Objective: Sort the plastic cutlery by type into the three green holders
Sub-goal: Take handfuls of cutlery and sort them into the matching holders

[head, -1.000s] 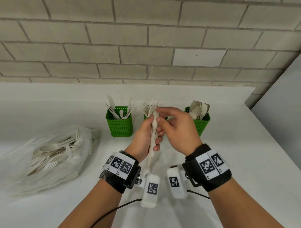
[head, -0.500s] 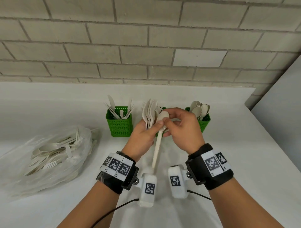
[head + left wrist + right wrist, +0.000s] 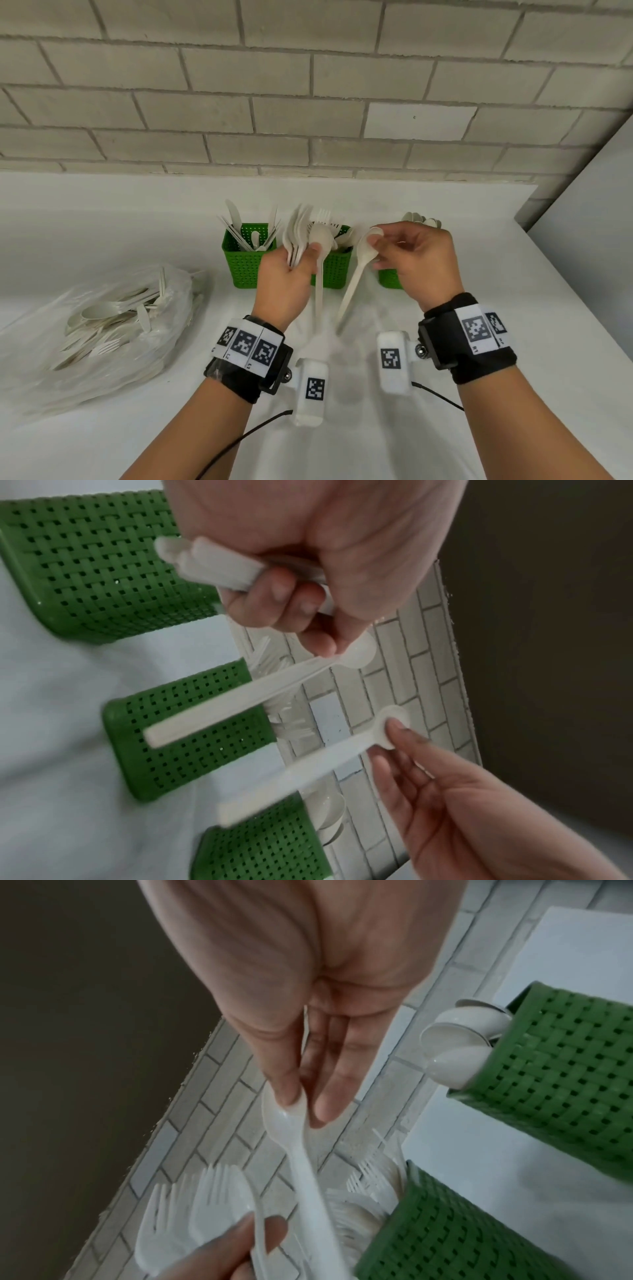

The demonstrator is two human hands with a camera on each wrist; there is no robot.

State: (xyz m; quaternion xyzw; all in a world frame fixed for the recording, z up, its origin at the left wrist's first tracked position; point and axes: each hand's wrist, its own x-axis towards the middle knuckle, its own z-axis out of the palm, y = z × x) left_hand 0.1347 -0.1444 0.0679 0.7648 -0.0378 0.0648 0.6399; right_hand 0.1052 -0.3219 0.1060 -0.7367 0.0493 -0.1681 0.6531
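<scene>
My left hand (image 3: 305,255) grips a fan of white forks (image 3: 296,233) and pinches one spoon (image 3: 322,240) under the thumb, its handle hanging down. To its right, my right hand (image 3: 376,250) pinches a second spoon (image 3: 364,248) by the bowl, handle slanting down and left. Behind the hands stand three green holders: the left holder (image 3: 245,263) with knives, the middle holder (image 3: 337,270) with forks, and the right holder (image 3: 388,279) with spoons, mostly hidden by my right hand. In the right wrist view the thumb and fingers pinch the spoon (image 3: 284,1123).
A clear plastic bag (image 3: 102,325) of mixed white cutlery lies on the white table (image 3: 513,342) at the left. A brick wall (image 3: 308,120) runs behind the holders. A grey panel (image 3: 599,240) borders the table on the right.
The hands were together on what looked like one spoon. My right hand has drawn a spoon away to the right, leaving another spoon with the forks in my left hand.
</scene>
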